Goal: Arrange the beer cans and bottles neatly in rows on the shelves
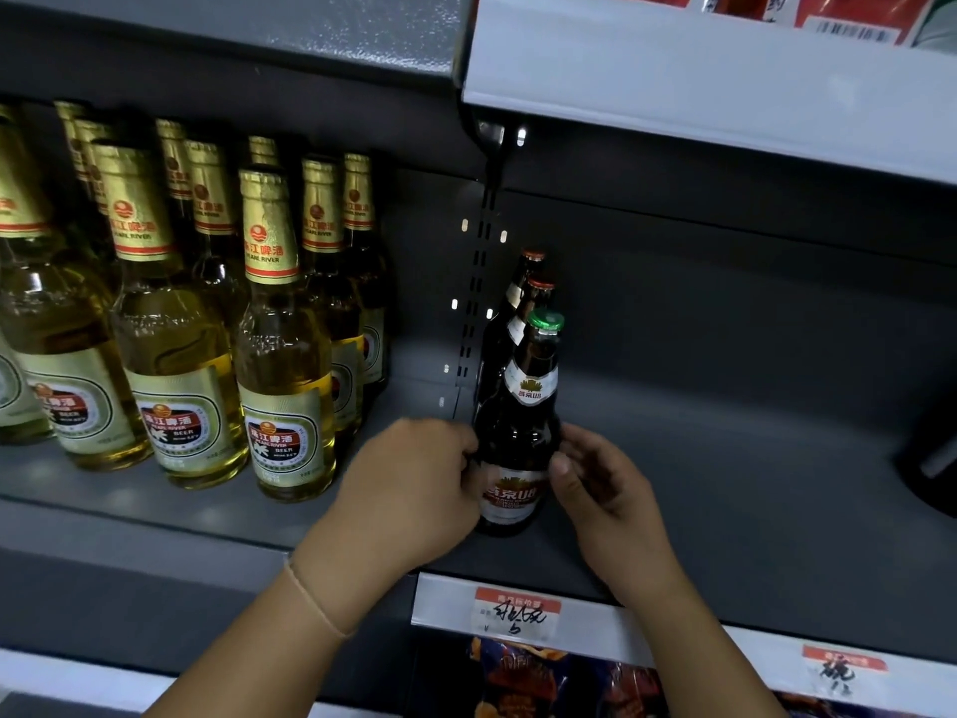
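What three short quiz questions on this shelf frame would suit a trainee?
1. True or false: the dark bottle held between the left hand and right hand has a green cap.
2. How many dark bottles stand in a line behind it? A) none B) two C) five
3. Fill in: the clear bottles of golden beer stand to the ____ of the dark ones.

Key: 1 true; 2 B, two red-capped bottles; 3 left. All stand upright on the grey shelf.
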Motion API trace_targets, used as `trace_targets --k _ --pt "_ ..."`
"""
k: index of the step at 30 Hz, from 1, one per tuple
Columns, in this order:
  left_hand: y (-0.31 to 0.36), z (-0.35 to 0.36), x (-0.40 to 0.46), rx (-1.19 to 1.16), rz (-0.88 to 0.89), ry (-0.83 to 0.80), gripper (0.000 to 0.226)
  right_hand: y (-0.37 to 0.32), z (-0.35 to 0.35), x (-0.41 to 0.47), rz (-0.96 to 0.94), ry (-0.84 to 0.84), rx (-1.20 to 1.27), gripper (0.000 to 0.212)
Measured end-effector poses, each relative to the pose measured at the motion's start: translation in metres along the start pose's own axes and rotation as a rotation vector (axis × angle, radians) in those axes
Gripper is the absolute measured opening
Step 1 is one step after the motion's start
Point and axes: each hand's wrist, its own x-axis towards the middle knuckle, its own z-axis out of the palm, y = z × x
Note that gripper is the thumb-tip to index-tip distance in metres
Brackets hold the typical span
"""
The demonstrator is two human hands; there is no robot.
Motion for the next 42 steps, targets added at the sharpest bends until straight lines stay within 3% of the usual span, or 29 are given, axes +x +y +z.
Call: trace_targets --k 4,6,10,14,23,29,33,38,42 --pt "0.034 -0.03 -0.016 -0.17 0.162 0.234 0.022 -0.014 -0.015 0.003 -0.004 0.062 -0.009 0.027" --pt "0.049 -0.032 -0.017 -0.311 0.237 0.275 0.022 -0.022 -0.026 0.004 -0.017 0.102 -0.037 0.033" --pt "0.083 -0.015 -0.002 -0.41 0.356 0.209 0.031 -0.035 -0.056 0.003 -0.024 0.183 -0.059 0.037" --pt "0.119 0.01 0.025 -0.375 0.431 0.185 0.052 -0.046 -0.096 -0.002 -0.024 0.271 -0.069 0.025" --pt "0.226 0.059 0.089 -0.41 0.573 0.089 0.047 -0.066 -0.21 -0.016 -0.04 0.401 -0.177 0.026" --pt "0.299 0.099 0.123 -0.5 0.593 0.099 0.04 -0.069 -0.301 -0.006 -0.016 0.476 -0.315 0.031" --pt "0.339 0.124 0.143 -0.551 0.553 0.06 0.039 -0.074 -0.36 0.014 0.004 0.614 -0.415 0.034" --pt "0.379 0.155 0.168 -0.515 0.494 -0.053 0.044 -0.069 -0.429 0.047 0.083 0.685 -0.66 0.013" --pt "0.403 0.172 0.179 -0.539 0.44 -0.1 0.045 -0.056 -0.46 0.074 0.111 0.713 -0.684 0.025"
